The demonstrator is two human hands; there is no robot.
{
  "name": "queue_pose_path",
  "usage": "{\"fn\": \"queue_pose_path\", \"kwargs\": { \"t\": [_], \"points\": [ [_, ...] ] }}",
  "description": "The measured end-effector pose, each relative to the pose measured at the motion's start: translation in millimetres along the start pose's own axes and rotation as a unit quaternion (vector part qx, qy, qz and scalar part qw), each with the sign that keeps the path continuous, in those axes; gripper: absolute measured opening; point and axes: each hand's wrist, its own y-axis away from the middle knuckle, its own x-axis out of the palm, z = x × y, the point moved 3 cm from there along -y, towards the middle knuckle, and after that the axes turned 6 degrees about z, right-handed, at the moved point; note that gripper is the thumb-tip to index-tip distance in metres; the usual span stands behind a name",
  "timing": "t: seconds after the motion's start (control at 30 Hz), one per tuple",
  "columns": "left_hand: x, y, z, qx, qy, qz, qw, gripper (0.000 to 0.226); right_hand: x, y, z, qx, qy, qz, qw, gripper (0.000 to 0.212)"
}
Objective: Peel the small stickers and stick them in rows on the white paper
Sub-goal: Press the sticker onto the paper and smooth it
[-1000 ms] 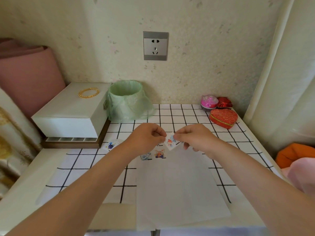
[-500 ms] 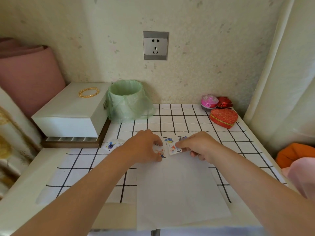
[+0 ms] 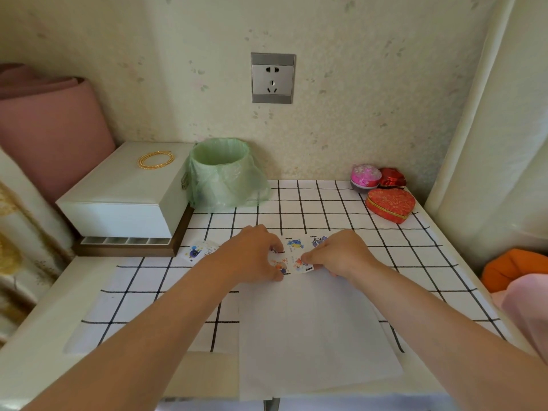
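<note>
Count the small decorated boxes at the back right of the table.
3. A pink round box at the back, a red box right of it, and a heart-shaped box in front of both. More could hide behind them.

No word here can be read. The stickers [image 3: 303,264] between the left hand [image 3: 252,255] and the right hand [image 3: 341,254] show cartoon pictures, and one carries a dark strip of print too small to make out.
</note>
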Motion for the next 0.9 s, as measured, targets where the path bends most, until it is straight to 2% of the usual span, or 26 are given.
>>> {"fn": "queue_pose_path", "kwargs": {
  "t": [0.17,0.27,0.37,0.57,0.7,0.8,0.9],
  "points": [
    [0.9,-0.9,-1.0,0.019,-0.002,-0.007,1.000,0.054,3.1,-5.3,0.1,0.005,0.063,-0.024,0.998,0.040],
    [4.0,-0.7,-8.1,0.082,-0.003,-0.007,0.997,0.046,4.3,-3.5,3.4,0.010,0.095,-0.033,0.995,0.038],
    [10.4,4.3,-15.7,0.123,-0.045,0.011,0.991,0.042,3.6,1.7,8.5,-0.005,0.148,-0.057,0.987,0.028],
    [19.3,11.3,-23.5,0.105,-0.091,-0.027,0.990,0.042,-0.5,15.0,13.5,-0.055,0.273,-0.126,0.952,0.036],
    [26.1,14.6,-26.9,0.098,-0.107,-0.038,0.989,0.042,-3.3,24.2,7.8,-0.175,0.324,-0.129,0.921,0.037],
    [27.0,18.1,-27.0,0.096,-0.118,-0.053,0.987,0.043,3.1,34.5,0.3,-0.303,0.369,-0.098,0.873,0.022],
    [28.8,20.3,-27.7,0.102,-0.141,-0.081,0.981,0.043,11.6,42.1,-12.3,-0.372,0.408,-0.089,0.829,0.028]
  ]
}}
